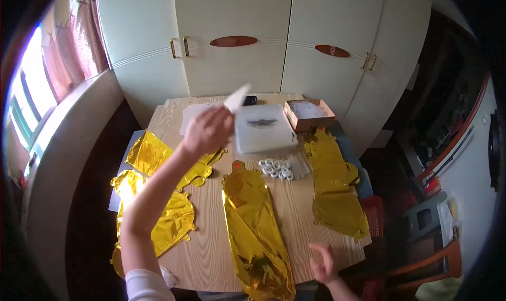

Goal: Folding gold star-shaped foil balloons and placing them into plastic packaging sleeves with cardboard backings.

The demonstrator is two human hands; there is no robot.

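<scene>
My left hand (210, 131) reaches over the far part of the table with its fingers closed. Out of its far side sticks a pale, pointed flat piece (238, 98), perhaps paper or plastic; blur hides its exact kind. Below it, a flat gold foil balloon (250, 222) lies lengthwise in the middle, reaching the near table edge. My right hand (322, 264) hovers by the near right edge, fingers apart and nothing visible in them, to the right of that balloon. A heap of small white rings (276, 169), possibly ribbon rolls, lies beyond the balloon's far end.
More gold foil balloons lie at the left (174, 222) and a folded gold foil balloon (332, 180) at the right. A stack of clear plastic bags (263, 135) and an open cardboard box (311, 123) stand at the back. A wooden chair (437, 264) is at the lower right.
</scene>
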